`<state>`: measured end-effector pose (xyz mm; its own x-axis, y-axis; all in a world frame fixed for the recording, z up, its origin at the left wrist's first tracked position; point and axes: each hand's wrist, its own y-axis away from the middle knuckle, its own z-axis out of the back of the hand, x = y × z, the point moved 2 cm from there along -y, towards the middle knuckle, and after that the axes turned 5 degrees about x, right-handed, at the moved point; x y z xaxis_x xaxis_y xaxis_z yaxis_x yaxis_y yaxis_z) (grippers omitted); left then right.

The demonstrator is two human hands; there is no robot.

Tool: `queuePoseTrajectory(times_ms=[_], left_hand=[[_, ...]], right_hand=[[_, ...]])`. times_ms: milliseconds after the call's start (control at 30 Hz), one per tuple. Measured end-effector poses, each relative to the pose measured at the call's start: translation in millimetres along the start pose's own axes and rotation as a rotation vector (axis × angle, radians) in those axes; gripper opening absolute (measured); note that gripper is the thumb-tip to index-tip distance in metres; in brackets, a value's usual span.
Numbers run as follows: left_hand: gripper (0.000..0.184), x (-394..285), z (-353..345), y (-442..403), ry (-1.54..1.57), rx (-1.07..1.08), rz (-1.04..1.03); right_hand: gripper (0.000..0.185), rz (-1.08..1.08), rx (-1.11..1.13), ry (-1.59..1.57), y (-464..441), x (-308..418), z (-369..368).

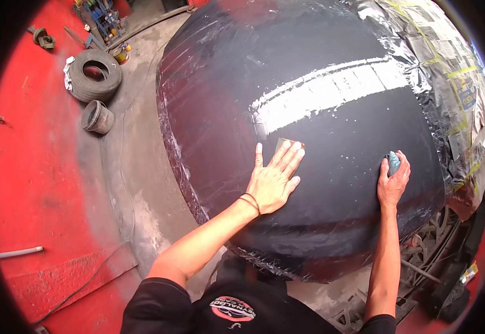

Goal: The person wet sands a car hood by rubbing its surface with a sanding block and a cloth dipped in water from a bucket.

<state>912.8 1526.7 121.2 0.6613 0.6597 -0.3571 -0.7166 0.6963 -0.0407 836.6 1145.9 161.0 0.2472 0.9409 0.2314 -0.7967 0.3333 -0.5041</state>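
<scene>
My left hand lies on a dark, wet-looking car hood, its fingers stretched out and the little finger spread away. Beneath the middle fingertips, pressed against the hood, is a small greyish-green piece that looks like sandpaper; most of it is covered. Farther right, my right hand is closed around a wadded bluish cloth at the hood's surface. Pale specks and drops dot the paint between the two hands. A bright reflection crosses the hood beyond them.
Newspaper and shiny plastic masking cover the car on the right. On the floor at left are a tire and a grimy bucket, near a red wall. Metal parts sit below right.
</scene>
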Motion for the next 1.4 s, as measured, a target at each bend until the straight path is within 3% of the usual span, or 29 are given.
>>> queuePoseTrajectory(times_ms=[33, 100, 167, 233, 333, 367, 467, 500, 567, 633, 700, 767, 833, 867, 900, 933, 1033, 1100, 1167, 1267, 1300, 1333, 1367, 1400], left_hand=[[0.069, 4.4, 3.2, 7.2, -0.030, 0.032, -0.057], [0.070, 44.0, 25.5, -29.2, -0.263, 0.109, 0.097], [0.069, 126.2, 35.7, -92.2, -0.086, -0.242, 0.329], [0.067, 168.6, 47.8, -126.1, 0.085, -0.169, 0.416], [0.070, 99.5, 28.4, -76.0, -0.117, -0.158, 0.336], [0.072, 55.9, 19.8, -40.9, -0.308, 0.008, 0.269], [0.068, -6.0, -21.9, 46.2, 0.068, 0.039, -0.045], [0.068, 1.5, -8.9, 39.1, -0.049, 0.075, 0.017], [0.068, 35.7, 28.2, -1.3, -0.271, 0.152, 0.133], [0.066, 130.7, 25.8, -67.8, -0.151, -0.241, 0.336], [0.064, 170.5, 36.2, -108.0, -0.023, -0.235, 0.401], [0.064, 115.8, 21.9, -95.0, -0.240, -0.318, 0.353], [0.067, 11.2, 18.6, -41.4, -0.438, 0.015, 0.185], [0.065, -21.2, -4.1, -11.9, -0.192, -0.112, -0.004], [0.065, -45.6, -19.9, 14.2, 0.072, -0.100, -0.126], [0.067, -52.5, -39.1, 30.4, 0.175, -0.029, -0.203], [0.070, 4.5, 8.1, -9.2, -0.209, 0.034, -0.009], [0.068, 95.7, 14.1, -57.5, -0.367, -0.165, 0.173], [0.066, 147.6, 34.1, -82.0, -0.030, -0.195, 0.367], [0.067, 73.9, 8.5, -31.4, -0.218, -0.235, 0.357], [0.067, 29.1, 7.4, 3.9, -0.268, -0.036, 0.241], [0.066, -2.7, -11.5, 39.5, -0.064, -0.091, 0.115], [0.067, -23.5, -23.0, 71.4, 0.121, 0.040, 0.006], [0.067, -17.9, -29.1, 77.6, 0.120, 0.024, -0.019]], right_hand=[[0.049, 0.019, -0.002, 0.002, -0.6, -0.2, -1.1], [0.048, 0.053, -0.006, 0.017, -0.8, -3.5, -1.0], [0.048, 0.049, 0.003, 0.002, 0.2, -2.5, -0.6], [0.048, 0.056, 0.003, 0.009, -0.3, -5.0, -1.2], [0.048, 0.030, 0.012, 0.016, 2.1, -4.5, -1.1], [0.048, 0.022, 0.010, 0.017, 0.0, -4.4, -1.5], [0.048, 0.041, -0.002, 0.015, 1.1, -2.2, 0.2], [0.047, 0.045, -0.006, 0.020, 0.0, -1.8, 0.0], [0.047, 0.049, -0.012, 0.015, -1.4, -2.2, -0.8], [0.047, 0.047, -0.014, 0.017, 0.0, -3.8, -0.1], [0.047, 0.048, -0.020, 0.013, -0.6, -3.4, -0.9], [0.047, 0.015, -0.009, 0.004, 1.2, -1.8, -0.6], [0.047, 0.007, -0.009, 0.000, 0.4, -1.9, -0.3], [0.047, 0.010, -0.008, 0.004, 1.6, -2.6, 0.3], [0.047, 0.019, -0.008, 0.007, 1.9, -3.6, 0.7], [0.048, 0.028, -0.009, 0.006, 0.4, -3.6, -0.2], [0.049, 0.028, -0.009, 0.009, 0.0, -7.0, -1.9], [0.047, 0.014, -0.005, -0.009, -2.3, -5.6, -2.7], [0.045, 0.013, -0.009, -0.032, 0.0, -6.0, -1.2], [0.036, 0.033, -0.040, -0.083, -2.7, -10.6, -4.1], [0.035, 0.000, -0.040, -0.064, -0.3, -12.3, -4.7], [0.035, -0.028, -0.038, -0.044, 0.7, -14.2, -4.1], [0.034, -0.046, -0.041, -0.024, -4.4, -17.9, -6.4], [0.031, 0.029, -0.104, -0.096, -10.3, -26.0, -15.7]])
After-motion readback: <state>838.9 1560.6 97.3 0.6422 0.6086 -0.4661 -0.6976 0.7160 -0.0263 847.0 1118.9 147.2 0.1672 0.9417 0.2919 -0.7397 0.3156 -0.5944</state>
